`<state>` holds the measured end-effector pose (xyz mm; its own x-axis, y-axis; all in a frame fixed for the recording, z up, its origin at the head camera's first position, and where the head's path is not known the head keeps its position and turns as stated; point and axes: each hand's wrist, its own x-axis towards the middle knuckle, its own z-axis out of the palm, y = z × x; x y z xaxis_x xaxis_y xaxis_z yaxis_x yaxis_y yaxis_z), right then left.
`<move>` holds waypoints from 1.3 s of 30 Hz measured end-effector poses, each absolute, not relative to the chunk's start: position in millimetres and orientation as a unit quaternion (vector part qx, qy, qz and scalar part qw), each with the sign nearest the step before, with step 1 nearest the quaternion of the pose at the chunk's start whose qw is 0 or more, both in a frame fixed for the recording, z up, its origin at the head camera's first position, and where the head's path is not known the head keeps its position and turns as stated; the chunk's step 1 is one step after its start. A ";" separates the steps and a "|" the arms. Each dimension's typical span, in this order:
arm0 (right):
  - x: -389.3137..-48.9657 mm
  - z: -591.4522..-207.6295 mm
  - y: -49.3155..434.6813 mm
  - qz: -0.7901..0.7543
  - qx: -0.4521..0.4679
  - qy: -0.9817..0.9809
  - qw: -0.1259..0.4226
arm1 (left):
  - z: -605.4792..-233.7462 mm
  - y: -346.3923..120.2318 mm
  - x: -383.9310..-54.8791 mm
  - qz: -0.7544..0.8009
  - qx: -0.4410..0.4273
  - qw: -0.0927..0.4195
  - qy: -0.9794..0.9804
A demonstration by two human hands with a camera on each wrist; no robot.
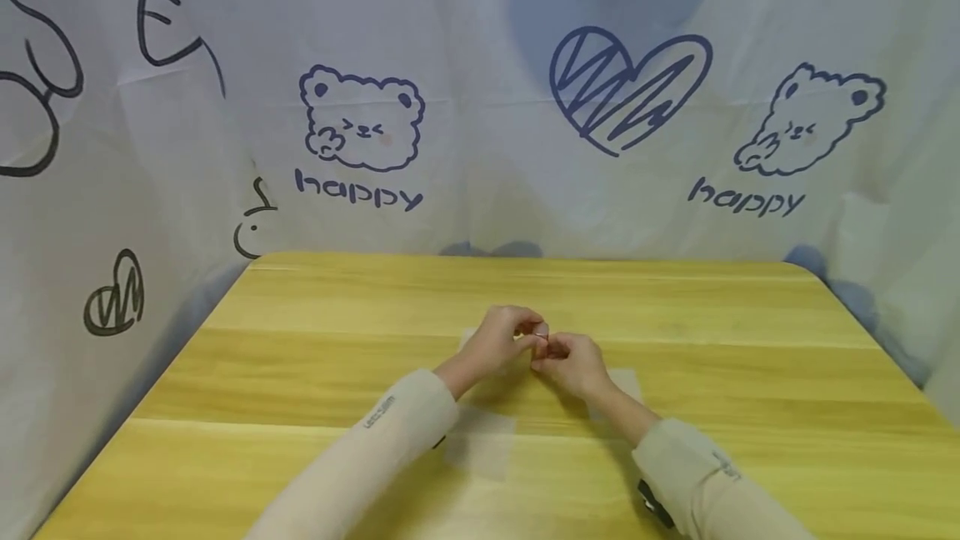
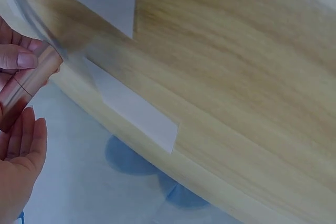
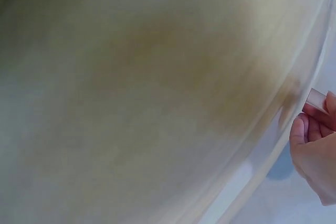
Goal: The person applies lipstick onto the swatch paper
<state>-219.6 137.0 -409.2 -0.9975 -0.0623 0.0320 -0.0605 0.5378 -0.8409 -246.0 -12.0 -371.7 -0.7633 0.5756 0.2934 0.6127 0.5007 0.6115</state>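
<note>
A small shiny rose-gold tube [image 2: 32,81], which looks like a lipstick, sits between my two hands, with a thin dark seam across its middle. My left hand [image 1: 497,342] pinches one end between thumb and fingers. My right hand [image 1: 576,363] meets it from the right, its curled fingers holding the other end. In the head view the fingers hide most of the tube. The right wrist view shows one end of the tube sticking out past the fingers at the right edge.
Pale paper sheets lie flat on the wooden table [image 1: 300,373]: one sheet [image 1: 483,444] near the left forearm, another [image 1: 626,386] beside the right wrist, and a third partly behind the left hand. A white curtain [image 1: 480,148] with drawings hangs behind the table.
</note>
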 end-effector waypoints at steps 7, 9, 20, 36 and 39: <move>-217.7 -402.2 140.0 -0.488 -0.068 0.870 -0.004 | -368.5 -16.8 -243.8 -0.396 -0.337 0.026 -0.854; -216.3 -399.2 142.5 -0.492 -0.077 0.867 0.002 | -366.0 -17.3 -243.2 -0.405 -0.337 0.025 -0.850; -210.2 -392.6 152.6 -0.499 -0.136 0.856 0.018 | -360.3 -24.5 -238.4 -0.429 -0.348 0.027 -0.833; -194.9 -381.4 160.4 -0.465 -0.173 0.868 0.034 | -365.2 -45.2 -223.8 -0.440 -0.349 0.002 -0.827; -191.0 -381.8 160.8 -0.449 -0.187 0.873 0.041 | -369.2 -48.4 -219.5 -0.439 -0.346 -0.014 -0.829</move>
